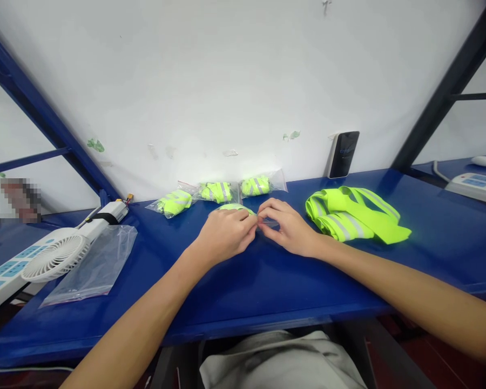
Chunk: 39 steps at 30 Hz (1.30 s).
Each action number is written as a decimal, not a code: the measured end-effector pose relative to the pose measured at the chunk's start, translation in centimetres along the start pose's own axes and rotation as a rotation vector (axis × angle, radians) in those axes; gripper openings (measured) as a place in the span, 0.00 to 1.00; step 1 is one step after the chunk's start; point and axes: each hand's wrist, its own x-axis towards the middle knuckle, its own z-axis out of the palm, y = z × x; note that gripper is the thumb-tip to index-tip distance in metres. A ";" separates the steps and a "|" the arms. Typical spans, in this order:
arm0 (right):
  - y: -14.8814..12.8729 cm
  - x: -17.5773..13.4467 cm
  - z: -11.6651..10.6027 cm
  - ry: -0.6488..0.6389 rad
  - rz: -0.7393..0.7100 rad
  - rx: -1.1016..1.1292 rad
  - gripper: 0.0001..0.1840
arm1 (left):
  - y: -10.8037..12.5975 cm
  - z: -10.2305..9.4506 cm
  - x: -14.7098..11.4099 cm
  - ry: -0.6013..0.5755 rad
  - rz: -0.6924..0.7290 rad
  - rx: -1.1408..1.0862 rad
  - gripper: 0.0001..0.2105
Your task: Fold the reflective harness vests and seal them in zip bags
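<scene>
My left hand and my right hand meet over the middle of the blue table, fingertips pinched together on the edge of a clear zip bag. Most of that bag is hidden by my fingers. Just behind my left hand shows a neon yellow reflective bundle, apparently inside the bag. Loosely coiled yellow straps with silver stripes lie to the right of my right hand.
Along the wall sit three bagged yellow bundles: left, middle, right. A phone-like black device leans on the wall. At left are an unfilled clear bag, a white fan and a power strip.
</scene>
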 end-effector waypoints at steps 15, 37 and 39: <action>2.1 0.6 -1.9 0.120 -0.077 -0.061 0.03 | -2.5 -0.1 -0.3 0.088 -0.025 -0.117 0.11; 3.6 1.3 -3.9 0.187 -0.067 -0.217 0.06 | -3.7 0.4 -0.9 0.141 -0.107 -0.171 0.21; 3.7 1.4 -3.6 0.182 -0.043 -0.219 0.07 | -3.4 0.4 -0.9 0.162 -0.079 -0.220 0.23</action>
